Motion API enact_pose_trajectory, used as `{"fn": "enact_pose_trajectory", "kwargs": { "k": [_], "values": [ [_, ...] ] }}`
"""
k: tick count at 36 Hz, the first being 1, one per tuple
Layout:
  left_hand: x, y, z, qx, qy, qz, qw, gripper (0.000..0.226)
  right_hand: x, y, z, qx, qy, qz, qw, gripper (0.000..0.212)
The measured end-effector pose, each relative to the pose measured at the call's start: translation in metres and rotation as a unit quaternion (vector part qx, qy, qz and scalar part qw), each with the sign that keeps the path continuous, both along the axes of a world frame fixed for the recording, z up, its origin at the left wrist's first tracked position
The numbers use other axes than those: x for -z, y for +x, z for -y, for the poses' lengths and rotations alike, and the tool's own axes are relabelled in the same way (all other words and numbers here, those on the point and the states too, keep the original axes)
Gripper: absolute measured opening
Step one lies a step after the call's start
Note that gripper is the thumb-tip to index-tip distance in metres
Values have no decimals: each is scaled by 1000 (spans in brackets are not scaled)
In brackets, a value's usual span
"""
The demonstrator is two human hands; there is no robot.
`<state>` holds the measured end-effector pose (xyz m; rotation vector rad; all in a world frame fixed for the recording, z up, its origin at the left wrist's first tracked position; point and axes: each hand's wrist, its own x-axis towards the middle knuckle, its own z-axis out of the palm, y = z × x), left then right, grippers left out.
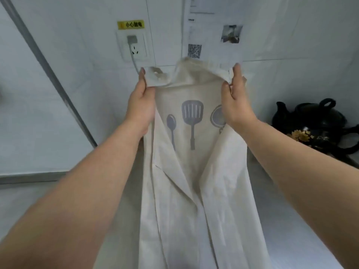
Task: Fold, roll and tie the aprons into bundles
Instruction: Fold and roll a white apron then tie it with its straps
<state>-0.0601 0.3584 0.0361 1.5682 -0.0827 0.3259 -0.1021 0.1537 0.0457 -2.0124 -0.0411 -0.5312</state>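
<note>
A cream apron (pixel 194 181) printed with a grey spoon, spatula and a round utensil hangs in front of me, held up in the air. My left hand (pixel 142 101) pinches its top left corner between thumb and fingers. My right hand (pixel 236 98) pinches the top right corner, where the cloth is bunched. The apron's side edges fold inward over the middle. Its lower part drops out of the bottom of the view.
A white tiled wall stands behind, with a socket and plugged-in white cable (pixel 134 49), a yellow warning label (pixel 131 24) and a taped paper sheet (pixel 212 30). A black teapot (pixel 312 123) sits on the pale counter (pixel 303 220) at right.
</note>
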Motion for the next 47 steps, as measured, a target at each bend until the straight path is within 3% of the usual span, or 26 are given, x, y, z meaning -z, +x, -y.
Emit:
{"fn": "enact_pose_trajectory", "kwargs": {
  "k": [3, 6, 10, 15, 18, 25, 28, 35, 38, 43, 47],
  "values": [
    [4, 31, -13, -4, 80, -34, 996, 83, 16, 34, -1, -1, 5, -51, 999, 85],
    [59, 35, -28, 33, 206, -123, 970, 64, 60, 43, -4, 16, -54, -192, 980, 109],
    [149, 0, -31, 103, 270, -251, 924, 37, 130, 17, -17, -38, -131, -299, 944, 94],
    [225, -49, -28, 95, 297, -366, 877, 43, 191, -16, -32, -77, -198, -399, 892, 72],
    [241, -63, -24, 77, 276, -384, 878, 43, 212, -27, -34, -79, -205, -421, 880, 75],
    [256, -56, -15, 27, 259, -369, 892, 68, 243, -20, -32, -41, -243, -457, 854, 84],
    [261, -47, -14, 5, 318, -365, 875, 59, 244, -16, -30, -30, -256, -452, 854, 78],
    [268, -28, -3, 5, 367, -348, 863, 27, 246, -6, -28, -59, -323, -444, 833, 88],
    [274, -19, -2, -13, 333, -329, 883, 10, 249, 4, -32, -56, -352, -450, 819, 76],
    [257, -12, 2, 21, 130, -301, 944, 16, 247, 15, -25, -24, -254, -440, 861, 70],
    [233, 0, 11, 156, 33, -336, 928, 33, 242, 18, -23, -58, -258, -406, 875, 63]
  ]
}}
